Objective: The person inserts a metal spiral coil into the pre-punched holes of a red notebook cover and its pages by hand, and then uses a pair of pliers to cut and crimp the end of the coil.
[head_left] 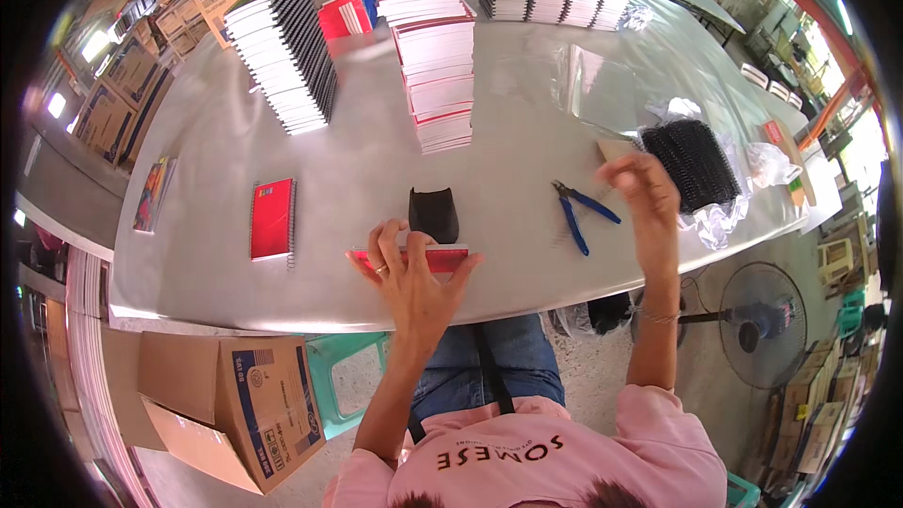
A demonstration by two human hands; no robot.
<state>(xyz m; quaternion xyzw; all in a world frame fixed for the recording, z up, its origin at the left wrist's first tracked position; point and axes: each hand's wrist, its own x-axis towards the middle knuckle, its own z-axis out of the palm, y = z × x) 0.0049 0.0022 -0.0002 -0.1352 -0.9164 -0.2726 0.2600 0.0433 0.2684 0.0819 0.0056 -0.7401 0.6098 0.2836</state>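
A pink short-sleeved shirt [564, 456] is worn, crossed by a black strap [493, 367]. Blue jeans [489, 362] are seen above the shirt. A ring [381, 269] is worn on the left hand [412, 277].

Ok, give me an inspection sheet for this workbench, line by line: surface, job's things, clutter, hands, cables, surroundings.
Surface: long grey table, bare in the middle, loaded along the far edge.
Job's things: red-covered pad at the near edge under the left hand; pile of black spiral bindings beside the right hand.
Clutter: blue-handled pliers, black pouch, single red notebook, clear plastic wrap, stacks of bound notebooks.
Hands: left pressing flat on the pad, fingers spread; right raised near the bindings, blurred, grip unclear.
Cables: nothing seen.
Surroundings: open cardboard box and floor fan on the floor.
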